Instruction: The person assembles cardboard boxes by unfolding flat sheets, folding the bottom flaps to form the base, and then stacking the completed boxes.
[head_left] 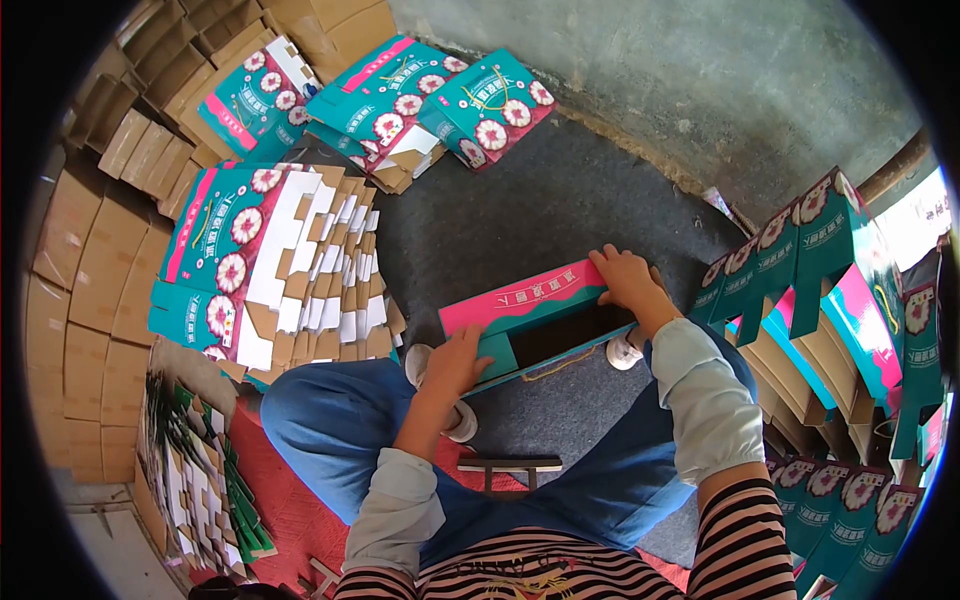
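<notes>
Head cam, looking down past my knees at the floor (560,210), dark grey mat.

Both my hands are on one teal-and-pink carton (535,320), held between the knees just above the mat, roughly mid-floor. It lies lengthwise, tilted up toward the right, pink panel on top, with an open dark slot facing me.

My left hand (455,365) grips the carton's near-left end, fingers closed around the teal edge. My right hand (625,280) sits on the far-right end, fingers curled over the pink top corner. So both are clamped on the same carton, one per end.

Around it:
- Fanned stack of flat carton blanks (285,265) on the floor to the left, just beside my left knee, white and brown tabs showing.
- More flat printed blanks (420,100) lying loose toward the far edge of the floor, near the concrete wall (720,70).
- Row of folded-up cartons (810,250) standing along the right side, more below them by my right elbow.
- Brown cardboard sheets (85,290) stacked along the left edge.
- Bundle of thin folded pieces (195,470) at near left, on the red floor patch.

White shoes show under the carton; can't tell whether it touches them.
</notes>
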